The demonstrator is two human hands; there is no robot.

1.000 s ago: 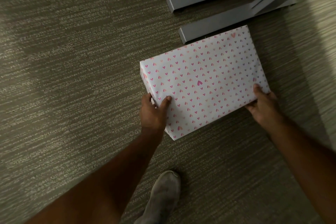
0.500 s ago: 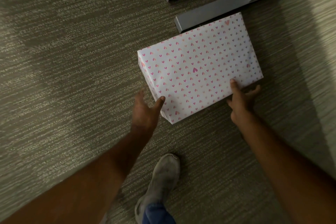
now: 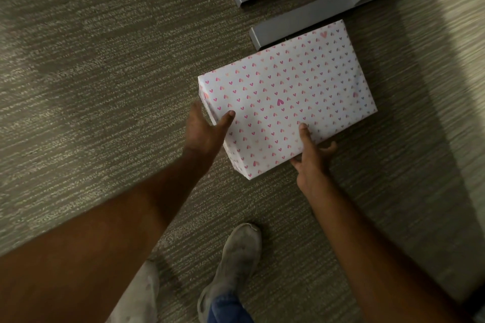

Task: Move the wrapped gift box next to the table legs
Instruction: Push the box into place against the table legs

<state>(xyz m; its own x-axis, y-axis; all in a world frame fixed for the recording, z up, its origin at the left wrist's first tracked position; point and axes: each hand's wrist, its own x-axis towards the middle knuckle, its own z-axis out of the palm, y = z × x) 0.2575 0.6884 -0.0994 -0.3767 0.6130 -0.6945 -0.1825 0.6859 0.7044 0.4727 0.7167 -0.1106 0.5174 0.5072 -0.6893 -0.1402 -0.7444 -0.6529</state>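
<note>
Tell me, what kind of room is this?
Probably an office or meeting room. The floor is striped grey carpet of the hard-wearing kind, and flat grey metal table legs rest on it beside the wrapped gift box.

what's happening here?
A person is bent over a gift box on the carpet. The left hand is open at its left end, thumb on top; the right hand is at the near edge. The box's far corner sits against a grey table leg.
</note>
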